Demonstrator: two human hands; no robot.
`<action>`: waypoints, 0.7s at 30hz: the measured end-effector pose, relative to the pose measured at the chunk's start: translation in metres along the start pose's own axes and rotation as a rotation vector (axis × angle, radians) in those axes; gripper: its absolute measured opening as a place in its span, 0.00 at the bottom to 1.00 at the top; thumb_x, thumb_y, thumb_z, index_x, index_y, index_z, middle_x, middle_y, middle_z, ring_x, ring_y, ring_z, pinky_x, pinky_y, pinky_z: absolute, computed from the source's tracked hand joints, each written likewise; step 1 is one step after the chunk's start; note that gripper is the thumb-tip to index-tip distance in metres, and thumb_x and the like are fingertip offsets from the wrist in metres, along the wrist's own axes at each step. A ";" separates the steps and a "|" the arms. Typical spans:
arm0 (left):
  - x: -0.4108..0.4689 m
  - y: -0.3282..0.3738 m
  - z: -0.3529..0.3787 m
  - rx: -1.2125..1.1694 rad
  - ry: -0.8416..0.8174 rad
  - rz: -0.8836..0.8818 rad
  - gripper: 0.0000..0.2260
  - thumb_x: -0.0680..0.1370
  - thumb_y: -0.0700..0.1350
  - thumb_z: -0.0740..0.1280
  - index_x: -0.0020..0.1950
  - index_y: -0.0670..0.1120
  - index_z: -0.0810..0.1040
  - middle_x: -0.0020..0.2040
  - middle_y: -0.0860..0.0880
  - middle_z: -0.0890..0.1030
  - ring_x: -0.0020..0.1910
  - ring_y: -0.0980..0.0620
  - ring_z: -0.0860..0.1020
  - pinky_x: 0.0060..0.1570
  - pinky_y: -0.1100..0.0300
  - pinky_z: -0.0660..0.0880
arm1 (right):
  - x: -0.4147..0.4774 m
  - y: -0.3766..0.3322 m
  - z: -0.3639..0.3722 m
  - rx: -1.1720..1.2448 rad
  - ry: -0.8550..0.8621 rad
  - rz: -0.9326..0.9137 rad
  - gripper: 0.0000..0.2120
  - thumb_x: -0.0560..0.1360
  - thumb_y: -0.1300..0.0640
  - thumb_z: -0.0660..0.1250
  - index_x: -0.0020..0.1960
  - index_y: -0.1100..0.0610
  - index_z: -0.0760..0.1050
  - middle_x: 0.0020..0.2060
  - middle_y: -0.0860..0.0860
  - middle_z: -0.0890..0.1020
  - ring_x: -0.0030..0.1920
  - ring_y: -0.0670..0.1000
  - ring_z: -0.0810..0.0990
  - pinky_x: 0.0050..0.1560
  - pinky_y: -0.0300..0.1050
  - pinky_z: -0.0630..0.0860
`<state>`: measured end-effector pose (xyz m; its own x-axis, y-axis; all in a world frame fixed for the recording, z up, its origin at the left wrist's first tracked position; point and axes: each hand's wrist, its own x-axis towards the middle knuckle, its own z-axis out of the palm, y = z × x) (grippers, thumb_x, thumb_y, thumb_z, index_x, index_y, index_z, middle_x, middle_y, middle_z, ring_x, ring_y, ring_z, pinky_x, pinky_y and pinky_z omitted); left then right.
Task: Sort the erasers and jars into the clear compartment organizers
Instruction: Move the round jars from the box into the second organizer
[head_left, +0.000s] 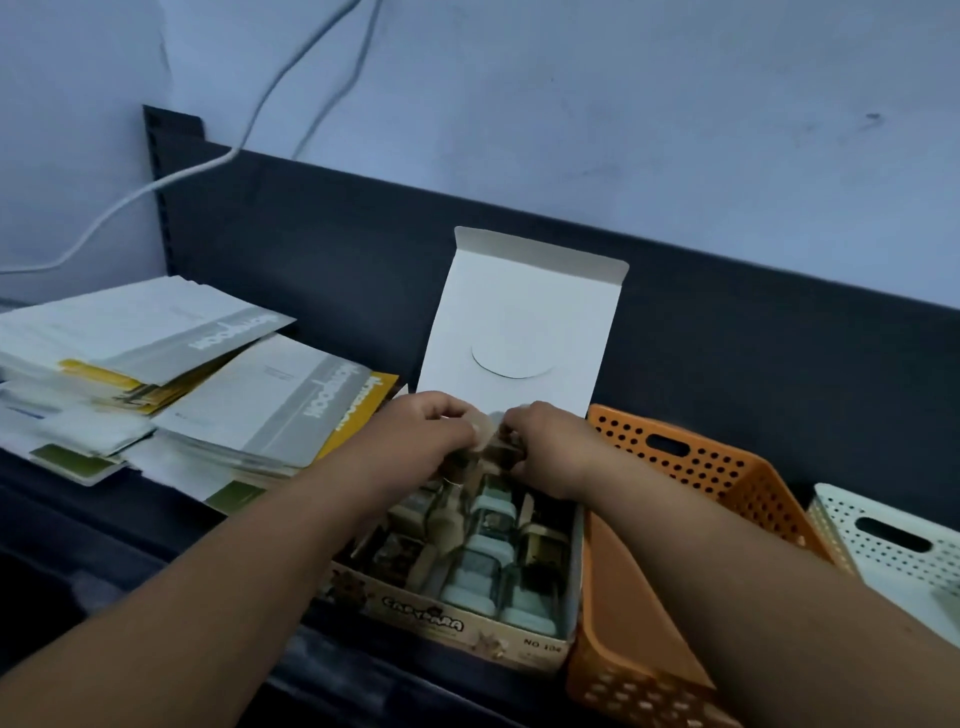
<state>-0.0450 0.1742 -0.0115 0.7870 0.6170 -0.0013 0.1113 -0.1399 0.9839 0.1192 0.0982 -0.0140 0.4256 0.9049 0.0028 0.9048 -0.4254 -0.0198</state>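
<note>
Jars (480, 566) with pale lids are packed in rows inside the capybara box (452, 626) on the counter, with its white lid (519, 322) flipped up at the far end. Left hand (436, 431) and right hand (545, 447) meet over the box's far end, both pinching a small clear piece (491, 434) that's too blurry to identify. The orange basket (675, 467) touches the box's right side, and booklets (249, 410) are stacked to its left.

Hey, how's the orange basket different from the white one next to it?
The orange basket is orange and sits against the open cardboard box; the white basket is off-white and stands farther right, clear of the box. The orange basket shows nearly its whole length; only one end of the white basket shows. Both are perforated plastic with a slot handle.
</note>
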 end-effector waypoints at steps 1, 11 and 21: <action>0.002 -0.001 0.000 -0.045 0.005 -0.011 0.06 0.77 0.41 0.66 0.48 0.46 0.82 0.44 0.45 0.85 0.42 0.49 0.82 0.47 0.54 0.78 | 0.000 0.001 0.000 0.010 0.018 -0.007 0.11 0.71 0.61 0.67 0.53 0.54 0.74 0.51 0.52 0.74 0.49 0.55 0.76 0.45 0.48 0.75; 0.008 0.007 0.004 -0.386 0.057 -0.096 0.11 0.80 0.40 0.59 0.56 0.44 0.79 0.46 0.42 0.80 0.41 0.46 0.77 0.39 0.54 0.74 | -0.027 0.002 -0.014 0.785 0.188 0.172 0.20 0.73 0.60 0.69 0.63 0.50 0.70 0.51 0.48 0.76 0.47 0.50 0.79 0.48 0.49 0.80; -0.023 0.057 0.088 -0.507 -0.179 -0.100 0.12 0.79 0.45 0.58 0.57 0.42 0.77 0.48 0.42 0.79 0.40 0.49 0.78 0.44 0.53 0.74 | -0.139 0.046 -0.048 1.573 0.212 0.146 0.22 0.76 0.69 0.59 0.66 0.52 0.71 0.58 0.56 0.77 0.51 0.55 0.79 0.53 0.50 0.79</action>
<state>-0.0037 0.0835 0.0289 0.8837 0.4602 -0.0856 -0.0812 0.3308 0.9402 0.1026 -0.0473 0.0325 0.6189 0.7845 0.0387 -0.0032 0.0517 -0.9987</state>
